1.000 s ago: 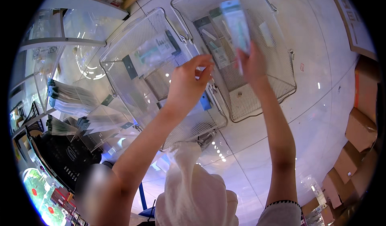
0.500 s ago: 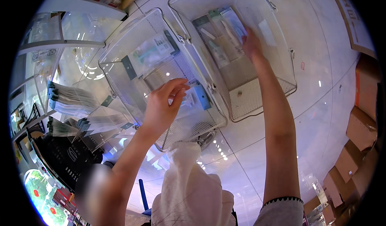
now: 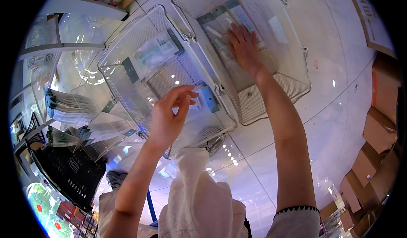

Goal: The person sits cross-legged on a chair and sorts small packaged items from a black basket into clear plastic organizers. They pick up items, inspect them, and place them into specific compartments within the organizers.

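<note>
Over the near part of the left wire basket (image 3: 104,70), my left hand (image 3: 168,115) hovers with its fingers curled toward the thumb, and I see nothing in them. Just beyond its fingertips lies a clear packet with a blue-green header (image 3: 208,99). Another clear packet with a pale green item (image 3: 157,50) is in the far part of that basket. Inside the right wire basket (image 3: 307,70), my right hand (image 3: 245,47) lies flat with spread fingers on several clear packets holding slim white and teal items (image 3: 214,31). It partly hides them.
Sheaves of clear packets (image 3: 76,104) hang on the rack at left, above a black perforated chair-like piece (image 3: 70,170). Cardboard boxes (image 3: 379,130) line the right side. White cloth (image 3: 197,195) of my clothing is below. Both baskets stand on glossy floor tiles (image 3: 330,89).
My right hand has moved left across the packets and spread its fingers, coming off the rightmost packet. My left hand has stayed nearly in place. The view has shifted slightly.
</note>
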The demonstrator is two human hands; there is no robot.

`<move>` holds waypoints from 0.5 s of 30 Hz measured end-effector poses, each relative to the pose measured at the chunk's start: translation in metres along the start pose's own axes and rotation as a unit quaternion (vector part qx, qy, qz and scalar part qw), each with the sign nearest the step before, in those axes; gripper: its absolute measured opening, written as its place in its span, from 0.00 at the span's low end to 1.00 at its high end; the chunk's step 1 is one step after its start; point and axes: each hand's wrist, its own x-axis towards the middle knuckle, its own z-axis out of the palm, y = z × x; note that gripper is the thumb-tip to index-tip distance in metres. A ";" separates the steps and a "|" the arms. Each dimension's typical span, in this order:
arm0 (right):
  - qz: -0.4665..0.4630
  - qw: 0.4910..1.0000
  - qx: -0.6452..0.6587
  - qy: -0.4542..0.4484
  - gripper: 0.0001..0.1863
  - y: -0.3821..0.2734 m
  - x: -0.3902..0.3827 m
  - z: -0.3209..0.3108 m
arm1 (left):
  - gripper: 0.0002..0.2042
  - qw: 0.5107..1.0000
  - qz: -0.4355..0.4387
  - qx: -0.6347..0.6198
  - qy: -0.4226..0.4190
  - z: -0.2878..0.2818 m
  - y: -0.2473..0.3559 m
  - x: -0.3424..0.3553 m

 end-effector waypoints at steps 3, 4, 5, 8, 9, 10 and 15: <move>0.072 0.997 0.004 0.029 0.30 -0.007 0.009 0.000 | 0.09 1.000 -0.005 -0.008 0.000 0.000 -0.001 -0.002; 0.114 0.993 0.011 0.037 0.30 -0.008 0.011 0.006 | 0.09 1.000 -0.003 -0.012 0.000 0.001 -0.003 -0.002; 0.155 0.987 0.017 0.044 0.30 -0.009 0.012 0.008 | 0.09 1.000 -0.002 -0.016 -0.001 0.001 -0.004 -0.003; 0.144 0.989 -0.008 0.040 0.28 -0.009 0.015 0.004 | 0.09 1.000 -0.012 -0.017 -0.005 0.002 -0.005 -0.004; 0.184 0.983 -0.003 -0.006 0.28 -0.012 0.017 0.000 | 0.09 1.000 -0.011 -0.019 -0.009 0.003 -0.005 -0.004; 0.224 0.973 0.001 -0.053 0.28 -0.014 0.020 -0.005 | 0.09 1.000 -0.010 -0.020 -0.012 0.004 -0.004 -0.004; 0.313 0.945 -0.025 -0.090 0.32 -0.016 -0.003 0.003 | 0.09 0.999 0.009 -0.026 -0.024 0.007 -0.004 -0.004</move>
